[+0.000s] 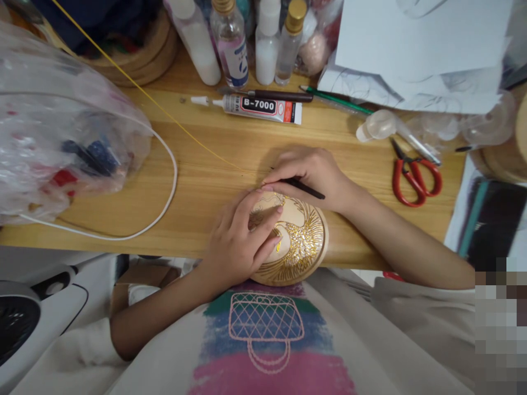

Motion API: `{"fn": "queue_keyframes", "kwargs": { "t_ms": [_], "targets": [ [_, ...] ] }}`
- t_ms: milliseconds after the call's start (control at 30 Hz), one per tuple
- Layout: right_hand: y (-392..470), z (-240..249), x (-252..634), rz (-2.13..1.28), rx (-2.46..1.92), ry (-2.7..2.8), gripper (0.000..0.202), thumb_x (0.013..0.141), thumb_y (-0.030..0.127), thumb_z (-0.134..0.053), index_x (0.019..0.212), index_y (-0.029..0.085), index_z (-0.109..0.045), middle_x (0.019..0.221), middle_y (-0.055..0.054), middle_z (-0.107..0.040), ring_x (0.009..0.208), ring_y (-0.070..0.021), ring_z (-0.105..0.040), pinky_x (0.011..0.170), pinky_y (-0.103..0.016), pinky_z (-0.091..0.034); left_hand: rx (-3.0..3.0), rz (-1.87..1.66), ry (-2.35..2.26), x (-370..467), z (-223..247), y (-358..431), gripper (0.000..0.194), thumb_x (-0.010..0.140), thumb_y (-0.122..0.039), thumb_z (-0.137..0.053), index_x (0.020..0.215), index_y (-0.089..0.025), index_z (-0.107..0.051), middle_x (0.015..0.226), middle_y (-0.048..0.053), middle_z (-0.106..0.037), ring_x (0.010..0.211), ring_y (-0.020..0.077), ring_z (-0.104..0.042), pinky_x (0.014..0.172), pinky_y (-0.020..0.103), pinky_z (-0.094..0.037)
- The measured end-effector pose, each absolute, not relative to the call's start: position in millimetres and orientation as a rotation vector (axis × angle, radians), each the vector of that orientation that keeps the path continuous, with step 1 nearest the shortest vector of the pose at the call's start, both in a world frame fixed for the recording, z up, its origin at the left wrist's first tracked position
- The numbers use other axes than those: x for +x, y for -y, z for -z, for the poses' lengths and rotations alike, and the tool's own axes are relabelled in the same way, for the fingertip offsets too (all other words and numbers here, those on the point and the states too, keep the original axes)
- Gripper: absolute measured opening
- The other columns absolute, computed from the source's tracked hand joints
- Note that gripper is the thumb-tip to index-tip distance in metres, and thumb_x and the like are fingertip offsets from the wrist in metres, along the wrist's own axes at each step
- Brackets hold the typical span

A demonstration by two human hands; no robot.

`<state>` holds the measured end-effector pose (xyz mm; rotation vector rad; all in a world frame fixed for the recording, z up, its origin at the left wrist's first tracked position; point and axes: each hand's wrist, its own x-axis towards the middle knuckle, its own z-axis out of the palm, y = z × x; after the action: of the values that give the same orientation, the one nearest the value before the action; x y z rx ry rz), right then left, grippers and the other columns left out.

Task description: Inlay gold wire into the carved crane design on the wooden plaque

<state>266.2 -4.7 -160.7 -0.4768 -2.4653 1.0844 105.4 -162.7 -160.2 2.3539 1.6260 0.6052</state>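
Note:
A round wooden plaque (307,241) with a raised bird-like design, partly covered in shiny gold thread, sits at the table's front edge. My left hand (242,230) grips its left side, thumb and fingers over the face, hiding part of the design. In my right hand (315,173) is a slim black tool (304,188), held like a pen at the plaque's far rim. The fingers cover its working end, so its exact kind is unclear. A yellow thread (181,125) runs taut from the upper left down to the fingertips of both hands.
A B-7000 glue tube (263,108) lies beyond the plaque, near a dark pen-like stick (284,96) and a green pencil (341,101). Bottles (233,49) stand behind. Red-handled scissors (418,178) lie right; a plastic bag (61,137) and white cable (175,170) are left.

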Motion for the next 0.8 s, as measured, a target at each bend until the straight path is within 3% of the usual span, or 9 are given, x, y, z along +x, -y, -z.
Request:
{"fn": "queue_keyframes", "kwargs": {
  "t_ms": [233, 367, 467, 600, 700, 800],
  "targets": [
    [4, 159, 265, -1.131, -0.469, 2.429, 0.023, 0.091, 0.035, -0.060, 0.090, 0.018, -0.076, 0.080, -0.003, -0.072, 0.070, -0.0107, -0.063, 0.062, -0.025, -0.045, 2.314, -0.633, -1.627, 106, 162, 163, 0.035, 0.094, -0.029, -0.055, 0.126, -0.016, -0.061, 0.139, 0.019, -0.043, 0.131, 0.0377, -0.045, 0.102, 0.055, -0.044],
    [8, 142, 270, -1.113, -0.702, 2.256, 0.020, 0.089, 0.031, -0.063, 0.101, 0.018, -0.073, 0.080, 0.000, -0.072, 0.065, -0.0092, -0.061, 0.062, -0.024, -0.048, 2.310, -0.646, -1.621, 105, 161, 161, 0.035, 0.094, -0.028, -0.056, 0.126, -0.017, -0.060, 0.141, 0.019, -0.043, 0.132, 0.0367, -0.044, 0.104, 0.054, -0.044],
    [16, 125, 282, -1.019, -0.841, 2.214, 0.018, 0.091, 0.020, -0.059, 0.102, 0.019, -0.072, 0.086, 0.001, -0.075, 0.069, -0.0086, -0.064, 0.064, -0.022, -0.050, 2.298, -0.653, -1.628, 105, 162, 161, 0.034, 0.094, -0.029, -0.055, 0.126, -0.018, -0.060, 0.141, 0.018, -0.044, 0.132, 0.0361, -0.045, 0.103, 0.054, -0.044],
    [35, 115, 302, -1.094, -0.904, 2.296, 0.019, 0.089, 0.022, -0.063, 0.106, 0.026, -0.070, 0.092, 0.003, -0.076, 0.076, -0.0111, -0.070, 0.066, -0.023, -0.055, 2.298, -0.680, -1.645, 106, 163, 162, 0.033, 0.094, -0.030, -0.056, 0.125, -0.019, -0.060, 0.140, 0.019, -0.045, 0.131, 0.0363, -0.047, 0.101, 0.054, -0.046],
    [52, 115, 313, -1.232, -0.981, 2.263, 0.031, 0.087, 0.021, -0.066, 0.118, 0.023, -0.062, 0.097, 0.001, -0.076, 0.086, -0.0140, -0.073, 0.071, -0.024, -0.057, 2.294, -0.680, -1.654, 107, 164, 162, 0.034, 0.094, -0.030, -0.057, 0.126, -0.019, -0.059, 0.141, 0.019, -0.045, 0.131, 0.0363, -0.047, 0.101, 0.054, -0.046],
    [65, 118, 317, -1.266, -1.028, 2.236, 0.028, 0.086, 0.019, -0.067, 0.113, 0.021, -0.062, 0.095, 0.000, -0.076, 0.086, -0.0148, -0.073, 0.072, -0.024, -0.058, 2.303, -0.679, -1.646, 106, 164, 162, 0.035, 0.094, -0.030, -0.057, 0.127, -0.019, -0.058, 0.141, 0.020, -0.044, 0.131, 0.0368, -0.047, 0.101, 0.054, -0.046]
  ]
}}
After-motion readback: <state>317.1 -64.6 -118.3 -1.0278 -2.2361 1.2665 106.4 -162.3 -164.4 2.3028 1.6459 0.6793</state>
